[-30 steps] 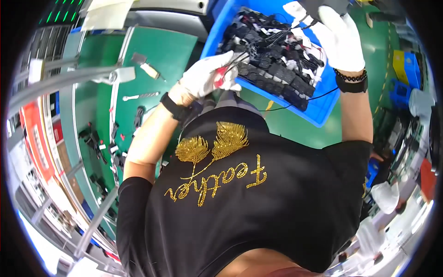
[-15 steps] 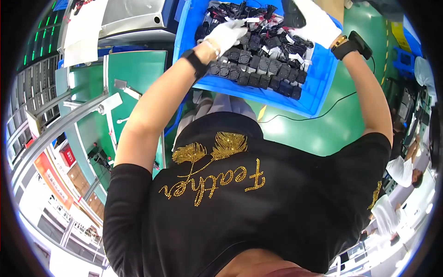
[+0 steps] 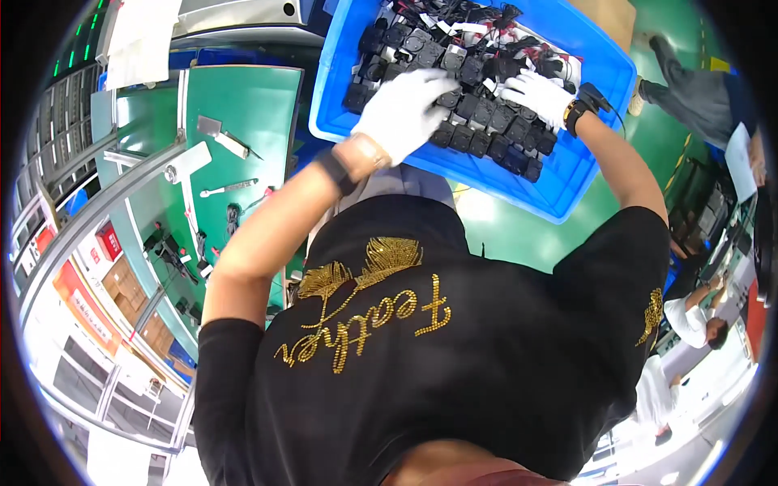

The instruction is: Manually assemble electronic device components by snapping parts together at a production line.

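Note:
Both my hands wear white gloves over a blue plastic bin (image 3: 596,146) packed with rows of small black box-shaped modules (image 3: 478,121) with round faces, perhaps small motors. My left hand (image 3: 405,113) rests over the near-left rows, palm down. Its fingers and thumb are apart, with one module showing between their tips; no lifted thing shows in it. Farther right, my right hand (image 3: 539,95) lies with fingers stretched leftward over modules and black cables (image 3: 502,20). Nothing shows in that hand, though its palm side is hidden.
A green-topped table (image 3: 251,105) on the left bears a scraper-like tool (image 3: 227,138) and a white-handled tool (image 3: 231,188). A metal frame rail (image 3: 105,194) runs beside it. Cardboard (image 3: 608,24) sits behind the bin. Another person (image 3: 697,89) stands at the far right.
My right hand came down and nearer into the bin; the black object it held no longer shows in it. My left hand moved nearer, off the cables onto the modules. A person appeared at right.

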Motion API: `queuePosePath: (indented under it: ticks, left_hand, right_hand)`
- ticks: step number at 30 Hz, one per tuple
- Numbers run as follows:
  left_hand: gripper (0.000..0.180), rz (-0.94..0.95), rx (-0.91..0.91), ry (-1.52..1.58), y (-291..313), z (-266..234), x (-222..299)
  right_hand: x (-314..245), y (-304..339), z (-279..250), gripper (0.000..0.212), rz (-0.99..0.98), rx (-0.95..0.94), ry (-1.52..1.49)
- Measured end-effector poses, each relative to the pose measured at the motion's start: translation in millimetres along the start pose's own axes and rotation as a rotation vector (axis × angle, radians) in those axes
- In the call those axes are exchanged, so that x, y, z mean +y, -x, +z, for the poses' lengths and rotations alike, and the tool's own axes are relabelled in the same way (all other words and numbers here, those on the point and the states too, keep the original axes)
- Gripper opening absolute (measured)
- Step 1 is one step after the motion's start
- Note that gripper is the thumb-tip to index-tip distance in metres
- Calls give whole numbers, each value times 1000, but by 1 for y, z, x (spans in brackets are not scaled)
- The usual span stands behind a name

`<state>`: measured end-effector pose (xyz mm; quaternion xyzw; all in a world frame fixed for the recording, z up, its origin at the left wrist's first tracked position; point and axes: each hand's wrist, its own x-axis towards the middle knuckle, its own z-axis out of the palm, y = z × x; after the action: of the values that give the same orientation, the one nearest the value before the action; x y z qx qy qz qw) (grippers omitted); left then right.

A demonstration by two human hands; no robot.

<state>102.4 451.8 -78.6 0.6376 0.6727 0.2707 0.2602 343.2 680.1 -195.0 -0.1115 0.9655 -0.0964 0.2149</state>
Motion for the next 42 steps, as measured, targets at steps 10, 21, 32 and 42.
queuePosePath:
  ticks: [10, 21, 32, 42]
  left_hand:
    - [25, 165, -275, -638, -151, 144, -43]
    - [17, 88, -342, -739, -189, 138, -14]
    - [30, 97, -282, -337, -196, 119, -3]
    - [44, -319, -33, -306, -121, 175, -26]
  right_hand:
    - [13, 3, -3, 49, 76, 169, 44]
    - [10, 25, -6, 54, 226, 166, 32]
    - [7, 30, 7, 47, 212, 205, 39]
    - [8, 21, 3, 39, 53, 243, -32]
